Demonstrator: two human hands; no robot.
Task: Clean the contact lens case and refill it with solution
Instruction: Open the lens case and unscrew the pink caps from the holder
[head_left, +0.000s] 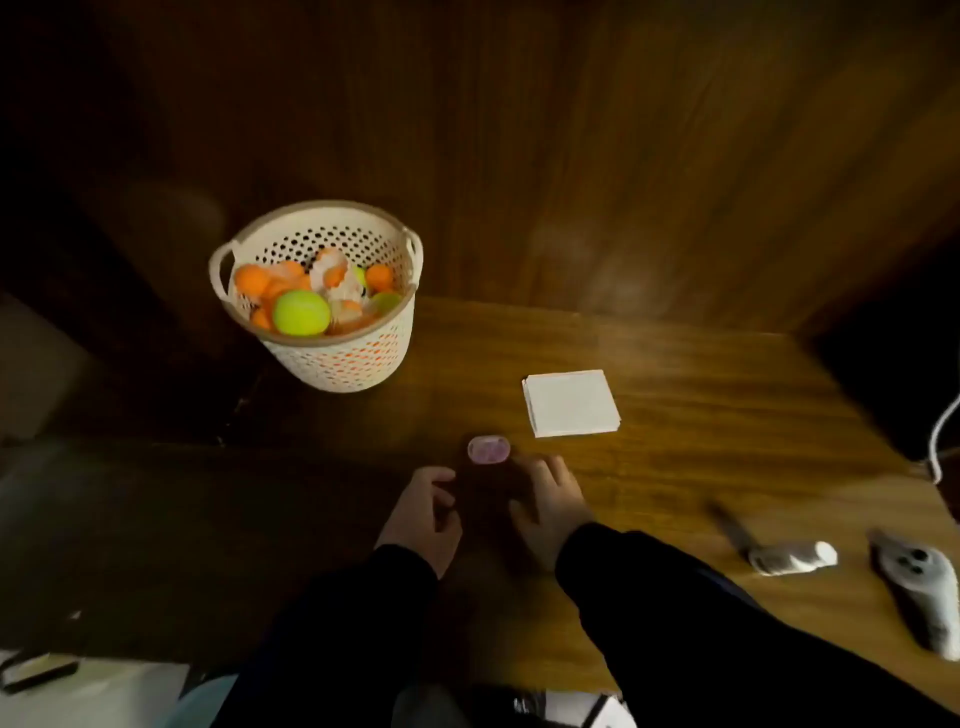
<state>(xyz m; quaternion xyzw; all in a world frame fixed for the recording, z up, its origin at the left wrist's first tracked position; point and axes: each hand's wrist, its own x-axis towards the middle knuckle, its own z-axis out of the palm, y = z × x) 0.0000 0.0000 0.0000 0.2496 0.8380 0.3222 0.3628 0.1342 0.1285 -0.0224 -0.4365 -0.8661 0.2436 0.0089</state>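
Patience matters here, I judge: before any cleaning I want a firm pinch on both ends of the contact lens case (489, 449) so it does not skid across the smooth wooden table (701, 415), and the picture is too blurred for me to tell whether its lid is on. The case lies flat just beyond my fingertips, between the two hands and touching neither. My left hand (423, 512) has loosely curled fingers and holds nothing; my right hand (550, 506) rests flat and relaxed on the table, also holding nothing. A stack of white tissues (571, 402) sits just past the case for wiping, and a small white tube (795, 558) lies well off to my right.
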